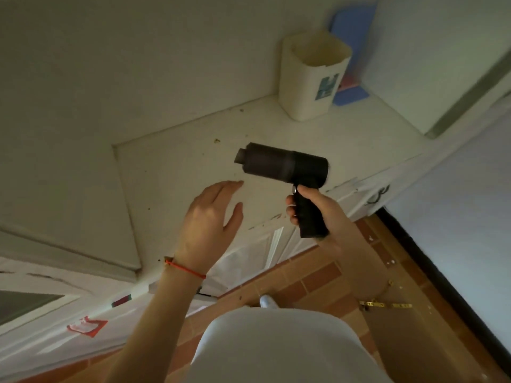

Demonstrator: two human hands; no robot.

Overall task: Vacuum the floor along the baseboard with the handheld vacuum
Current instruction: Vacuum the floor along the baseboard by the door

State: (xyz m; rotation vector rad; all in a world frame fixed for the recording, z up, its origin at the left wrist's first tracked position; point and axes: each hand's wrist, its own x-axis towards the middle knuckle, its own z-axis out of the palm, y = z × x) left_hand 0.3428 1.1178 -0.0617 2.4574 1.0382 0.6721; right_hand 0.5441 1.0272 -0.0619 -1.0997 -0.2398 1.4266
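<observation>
A black handheld vacuum [282, 164] with a short round nozzle pointing left hovers above a white counter [177, 172]. My right hand [318, 208] grips its pistol handle from the right. My left hand [213, 217] is flat and open just left of the handle and below the nozzle, fingers spread over the counter, holding nothing. A red string circles my left wrist. The dark baseboard [431, 269] runs along the white wall at the right, meeting the brown tiled floor [318, 283].
A cream plastic bin [309, 78] stands at the counter's back corner, with a blue object [351, 29] behind it. Small crumbs dot the counter. White cabinet doors hang below the counter. A yellow strip [384, 304] and small bits lie on the floor near the baseboard.
</observation>
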